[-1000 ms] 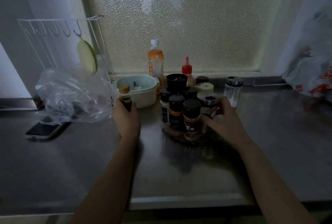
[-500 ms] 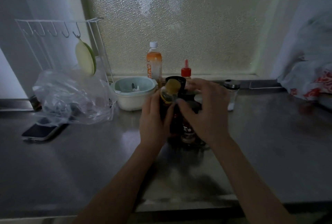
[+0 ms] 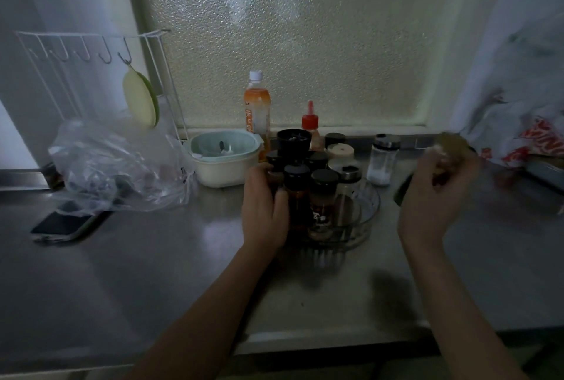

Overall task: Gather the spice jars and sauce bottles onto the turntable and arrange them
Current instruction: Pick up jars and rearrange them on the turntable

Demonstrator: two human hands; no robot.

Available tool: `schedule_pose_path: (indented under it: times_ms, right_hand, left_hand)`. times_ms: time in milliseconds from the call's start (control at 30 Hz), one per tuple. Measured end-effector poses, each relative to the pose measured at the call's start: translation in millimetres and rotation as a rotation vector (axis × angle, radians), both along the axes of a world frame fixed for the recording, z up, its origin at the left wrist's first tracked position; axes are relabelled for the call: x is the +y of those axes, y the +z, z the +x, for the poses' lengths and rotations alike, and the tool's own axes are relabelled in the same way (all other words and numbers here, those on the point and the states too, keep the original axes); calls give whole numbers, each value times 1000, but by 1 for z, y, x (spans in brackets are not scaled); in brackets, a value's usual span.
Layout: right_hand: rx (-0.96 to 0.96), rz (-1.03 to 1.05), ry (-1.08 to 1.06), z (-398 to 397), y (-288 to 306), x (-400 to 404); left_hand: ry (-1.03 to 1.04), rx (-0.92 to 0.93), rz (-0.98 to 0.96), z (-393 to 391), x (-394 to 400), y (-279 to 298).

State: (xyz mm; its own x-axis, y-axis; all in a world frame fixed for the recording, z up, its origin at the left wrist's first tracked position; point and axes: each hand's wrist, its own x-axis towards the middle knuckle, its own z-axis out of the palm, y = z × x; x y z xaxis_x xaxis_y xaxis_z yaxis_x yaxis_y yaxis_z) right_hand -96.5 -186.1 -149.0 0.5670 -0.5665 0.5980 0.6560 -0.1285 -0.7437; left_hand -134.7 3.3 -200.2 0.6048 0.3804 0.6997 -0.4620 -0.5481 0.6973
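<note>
A clear round turntable (image 3: 370,205) stands on the steel counter, crowded with several dark-lidded spice jars (image 3: 324,193) and a black grinder (image 3: 293,141). My left hand (image 3: 264,205) wraps around a jar on the turntable's left side. My right hand (image 3: 433,193) is lifted to the right of the turntable and holds a dark sauce bottle with a yellowish cap (image 3: 451,141), tilted and blurred. A glass shaker (image 3: 381,160) stands on the counter just behind the turntable's right side. An orange drink bottle (image 3: 257,108) and a red-capped bottle (image 3: 310,120) stand behind by the window.
A pale green bowl (image 3: 222,157) sits left of the turntable, next to a crumpled clear plastic bag (image 3: 116,166) and a phone (image 3: 64,224). A white wire rack (image 3: 91,53) stands at the back left. A white printed bag (image 3: 518,123) fills the right corner.
The yellow-capped bottle passed from my left hand to my right, which swung it out to the right. My left hand dropped onto the jars at the turntable's left.
</note>
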Motion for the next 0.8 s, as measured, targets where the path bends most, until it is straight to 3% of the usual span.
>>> schedule_pose_path:
  times_ms: [133, 367, 467, 533, 633, 700, 800]
  right_hand:
    - [212, -208, 192, 14, -21, 0]
    - [314, -401, 452, 20, -29, 5]
    - [274, -434, 514, 17, -30, 2]
    - [219, -394, 483, 16, -28, 0]
    - [197, -305, 253, 32, -21, -6]
    - [305, -334, 91, 58, -19, -16]
    - [512, -369, 130, 99, -21, -25]
  left_hand:
    - [143, 127, -109, 11, 8, -6]
    - [173, 223, -176, 20, 17, -6]
    - [183, 269, -190, 25, 23, -7]
    - [166, 271, -212, 27, 27, -8]
    - [86, 315, -274, 29, 27, -8]
    - [0, 361, -344, 32, 27, -11]
    - [-98, 389, -397, 35, 29, -16]
